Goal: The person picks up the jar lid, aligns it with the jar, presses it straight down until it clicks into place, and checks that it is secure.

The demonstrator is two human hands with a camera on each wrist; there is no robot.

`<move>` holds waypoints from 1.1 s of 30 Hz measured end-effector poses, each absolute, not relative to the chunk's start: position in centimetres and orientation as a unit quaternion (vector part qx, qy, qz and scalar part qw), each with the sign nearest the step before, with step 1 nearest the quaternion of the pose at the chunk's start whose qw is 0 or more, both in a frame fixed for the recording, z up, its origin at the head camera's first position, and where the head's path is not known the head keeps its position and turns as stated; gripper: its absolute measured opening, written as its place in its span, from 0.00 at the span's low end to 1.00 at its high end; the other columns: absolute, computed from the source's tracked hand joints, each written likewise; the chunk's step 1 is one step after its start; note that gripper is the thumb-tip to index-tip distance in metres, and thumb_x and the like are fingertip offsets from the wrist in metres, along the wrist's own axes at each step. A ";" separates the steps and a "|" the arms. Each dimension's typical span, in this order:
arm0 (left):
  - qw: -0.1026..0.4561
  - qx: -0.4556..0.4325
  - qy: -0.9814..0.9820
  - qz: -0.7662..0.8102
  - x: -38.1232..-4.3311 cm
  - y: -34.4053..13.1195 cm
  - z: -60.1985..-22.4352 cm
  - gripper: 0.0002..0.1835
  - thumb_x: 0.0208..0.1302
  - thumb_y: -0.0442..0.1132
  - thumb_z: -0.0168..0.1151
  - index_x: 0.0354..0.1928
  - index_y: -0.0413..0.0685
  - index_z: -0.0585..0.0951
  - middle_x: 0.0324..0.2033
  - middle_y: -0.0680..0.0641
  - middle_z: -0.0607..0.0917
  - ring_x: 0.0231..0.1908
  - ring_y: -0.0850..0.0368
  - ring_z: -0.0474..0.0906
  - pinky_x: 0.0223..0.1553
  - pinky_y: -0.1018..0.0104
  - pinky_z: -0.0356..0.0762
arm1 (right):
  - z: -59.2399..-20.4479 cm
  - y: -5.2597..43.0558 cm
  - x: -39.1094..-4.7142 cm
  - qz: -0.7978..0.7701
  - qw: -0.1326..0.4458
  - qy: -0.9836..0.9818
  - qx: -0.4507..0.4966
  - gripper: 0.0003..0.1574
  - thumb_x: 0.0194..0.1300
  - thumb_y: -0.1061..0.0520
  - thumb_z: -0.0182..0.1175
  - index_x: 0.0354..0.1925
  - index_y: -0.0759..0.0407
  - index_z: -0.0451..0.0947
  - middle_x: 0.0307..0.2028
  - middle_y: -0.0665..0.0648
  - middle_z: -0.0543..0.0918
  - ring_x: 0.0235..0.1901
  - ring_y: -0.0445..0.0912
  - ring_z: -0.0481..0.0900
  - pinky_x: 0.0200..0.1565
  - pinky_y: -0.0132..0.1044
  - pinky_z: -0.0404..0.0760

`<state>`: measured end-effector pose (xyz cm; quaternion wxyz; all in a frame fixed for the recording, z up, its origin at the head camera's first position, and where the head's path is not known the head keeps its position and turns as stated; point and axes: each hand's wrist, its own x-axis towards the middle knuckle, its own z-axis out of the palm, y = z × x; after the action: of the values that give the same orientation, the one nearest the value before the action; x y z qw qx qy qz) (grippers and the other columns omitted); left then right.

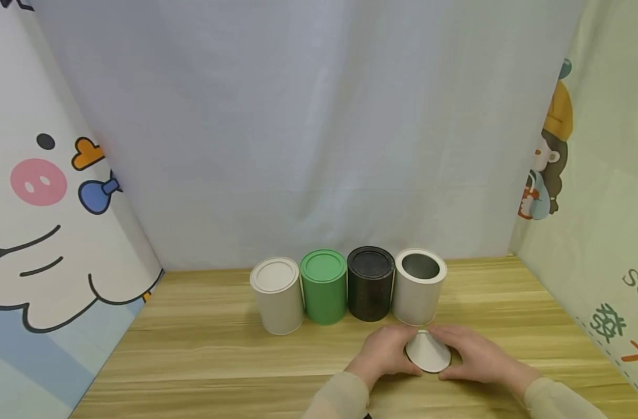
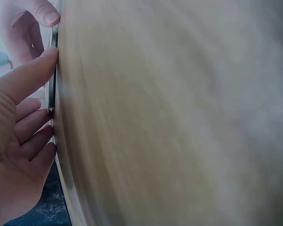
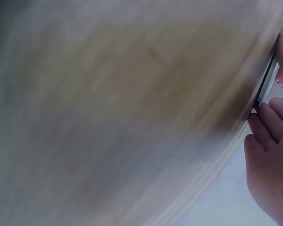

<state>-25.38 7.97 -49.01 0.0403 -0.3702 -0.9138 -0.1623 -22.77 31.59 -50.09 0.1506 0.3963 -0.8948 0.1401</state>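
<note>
A small white cone (image 1: 428, 352) with a narrow flat top sits low at the wooden tabletop, in front of the cans. From its left side my left hand (image 1: 387, 352) holds it, thumb at the near edge and fingers at the far side. My right hand (image 1: 473, 355) grips the opposite side in the same way. Just behind the hands stands a white can (image 1: 417, 297) with a dark round opening in its top. Only a thin dark edge of the cone shows between the fingers (image 2: 35, 75) in the left wrist view. Blurred wood fills most of both wrist views.
Left of the open can, in a row, stand a black can (image 1: 370, 291), a green can (image 1: 324, 294) and another white can (image 1: 279, 302), their tops closed. Grey cloth (image 1: 298, 128) hangs behind the table (image 1: 204, 355), with printed cloths at both sides.
</note>
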 end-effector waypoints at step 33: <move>0.035 -0.397 -0.887 -0.233 -25.1 6.7 -47.2 0.19 0.46 0.50 0.80 0.28 0.55 0.76 0.20 0.63 0.70 0.23 0.69 0.65 0.24 0.80 0.61 | -47.9 30.6 -21.5 0.187 0.189 -0.896 0.356 0.42 0.43 0.45 0.80 0.54 0.65 0.81 0.50 0.58 0.83 0.47 0.52 0.80 0.45 0.47 0.82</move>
<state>-25.12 6.69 -47.16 0.0352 -0.3975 -0.8870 -0.2325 -21.49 30.61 -47.92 0.1890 0.3559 -0.8959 0.1869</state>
